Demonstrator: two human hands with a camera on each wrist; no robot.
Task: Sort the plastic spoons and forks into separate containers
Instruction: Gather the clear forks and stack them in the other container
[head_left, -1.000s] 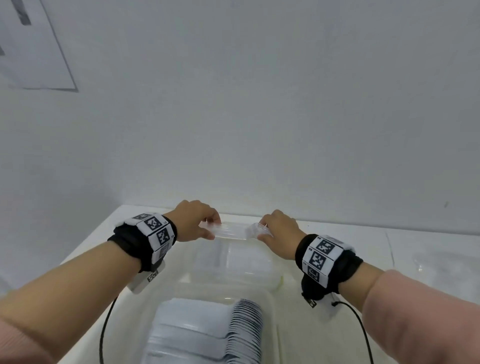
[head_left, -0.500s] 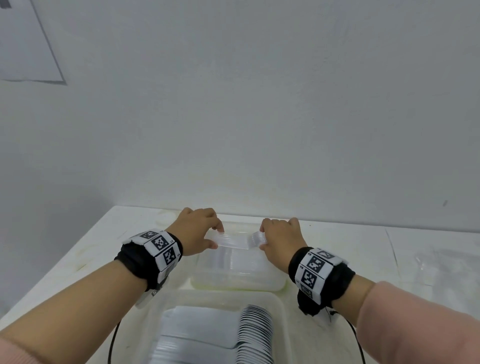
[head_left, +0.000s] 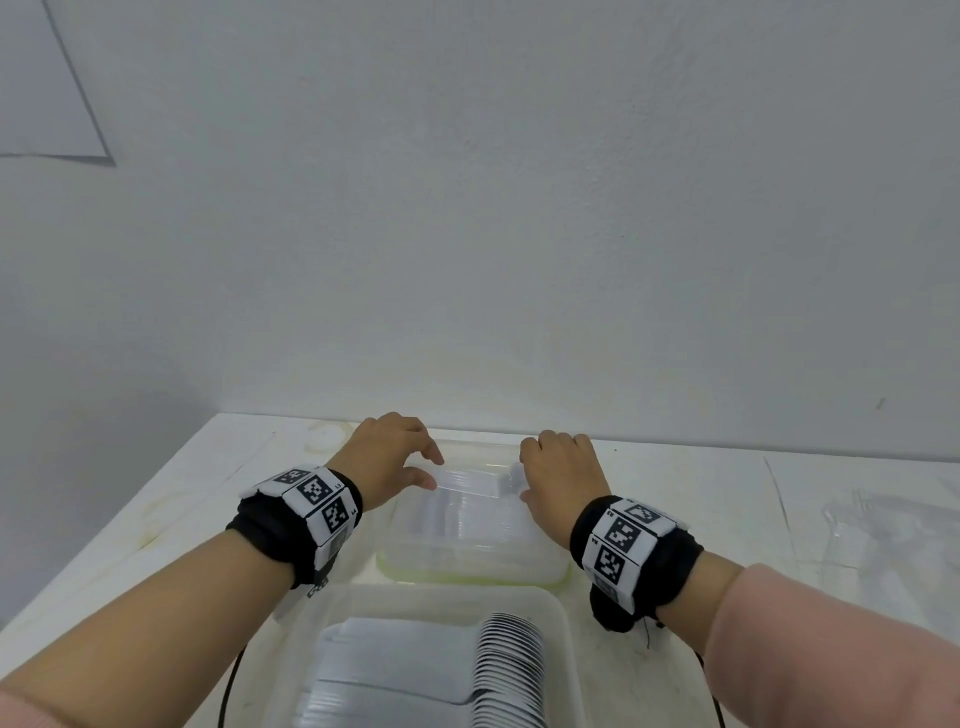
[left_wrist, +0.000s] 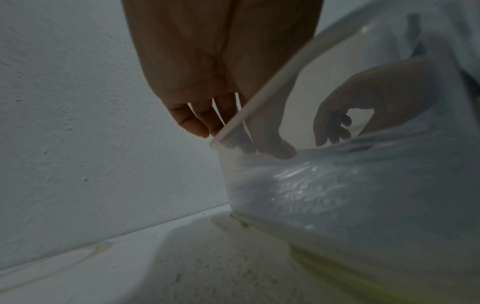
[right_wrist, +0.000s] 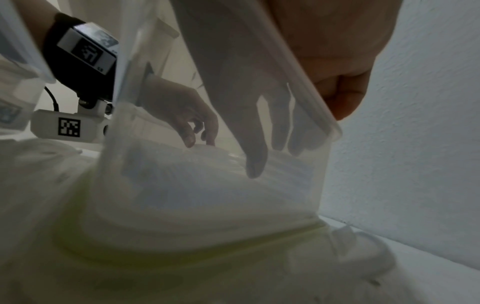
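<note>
A bundle of clear plastic cutlery lies level between my two hands, low inside the far clear container, just above the cutlery piled there. My left hand pinches its left end between thumb and fingers. My right hand holds the right end, where the heads are. Through the container wall, the left wrist view shows my left hand reaching down onto the pile. In the right wrist view my right hand points down onto that pile. I cannot tell if these pieces are forks or spoons.
A nearer clear container holds a neat row of stacked spoons. Crumpled clear plastic lies on the white table at the right. The wall stands close behind the far container.
Both hands have moved forward and down with the bundle, from above the far container into it. The hands are a little further apart on the bundle.
</note>
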